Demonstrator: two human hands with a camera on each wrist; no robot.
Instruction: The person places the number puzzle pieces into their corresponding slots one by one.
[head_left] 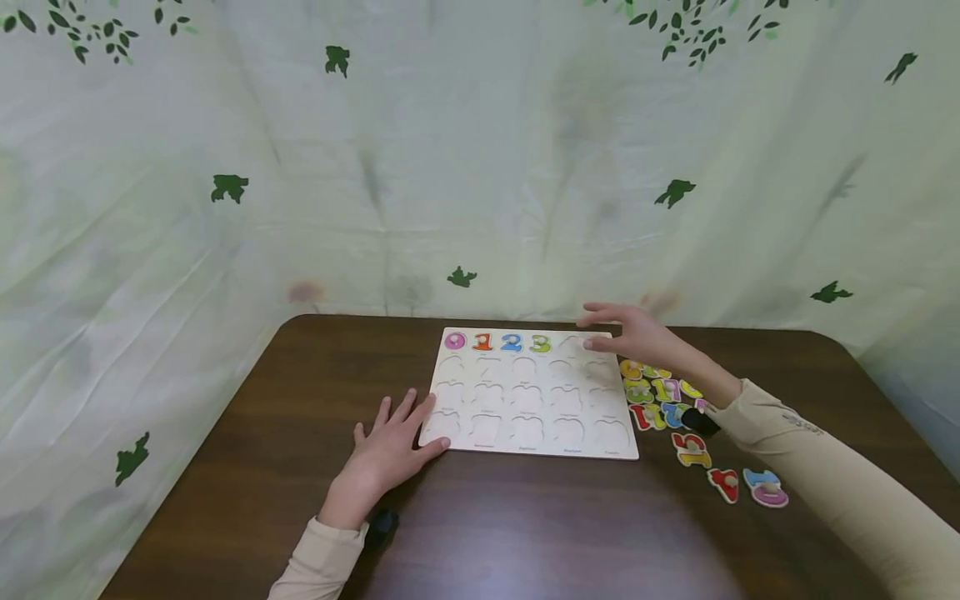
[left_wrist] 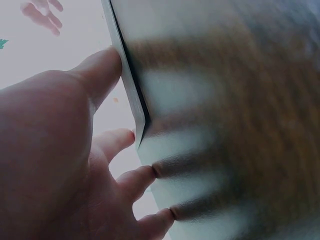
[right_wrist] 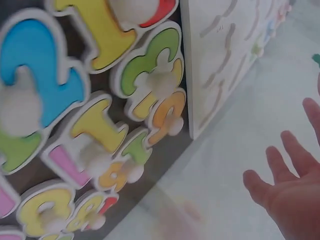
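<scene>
A white number puzzle board (head_left: 551,402) lies flat on the table. Along its top row sit a pink 0 (head_left: 454,341), an orange-red 1 (head_left: 483,342), a blue 2 (head_left: 512,342) and a green 3 (head_left: 540,343). My left hand (head_left: 390,450) rests with spread fingers at the board's near left corner; in the left wrist view its thumb (left_wrist: 102,70) touches the board's edge. Over the board's far right corner is my right hand (head_left: 633,333), fingers extended. The right wrist view shows nothing in its visible fingers (right_wrist: 287,170).
Several knobbed number pieces (head_left: 637,390) cluster beside the board's right edge, under the right forearm. Nearer lie a red-and-orange piece (head_left: 691,450), a red 4 (head_left: 723,483) and a blue-and-pink piece (head_left: 767,490). A leaf-patterned curtain (head_left: 480,167) hangs behind the brown table (head_left: 300,417).
</scene>
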